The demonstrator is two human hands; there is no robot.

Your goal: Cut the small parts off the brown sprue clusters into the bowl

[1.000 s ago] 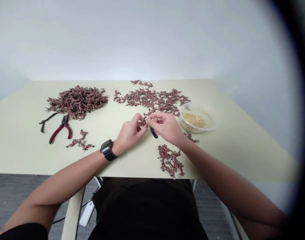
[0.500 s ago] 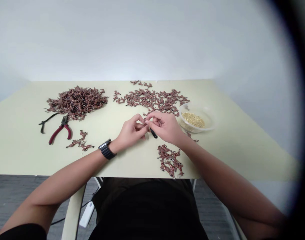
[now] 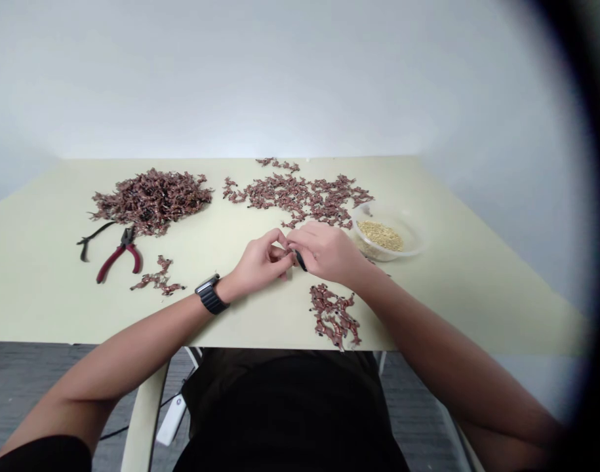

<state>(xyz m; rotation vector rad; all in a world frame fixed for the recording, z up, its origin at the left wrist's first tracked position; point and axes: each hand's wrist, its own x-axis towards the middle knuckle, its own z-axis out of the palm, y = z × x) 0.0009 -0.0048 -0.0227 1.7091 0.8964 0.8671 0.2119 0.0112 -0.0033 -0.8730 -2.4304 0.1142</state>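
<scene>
Right hand (image 3: 326,252) narrowly pinching a small black piece (image 3: 300,261), left hand (image 3: 263,262) curled just beside it, its grip hidden, copper-coloured clippings (image 3: 334,316) just below on the pale green desk (image 3: 477,314), clear bowl of golden grains (image 3: 388,214) near the right hand, larger clipping heap (image 3: 152,202) and red-handled pliers (image 3: 117,259) far left

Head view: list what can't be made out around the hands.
Head view only:
- What the left hand and right hand pinch: their fingers hide it.
- Black piece by the right hand: partly hidden by it, shape unclear.
- Golden bits in the clear bowl: too small to identify.
- Brown pile: single pieces too small to make out.
</scene>
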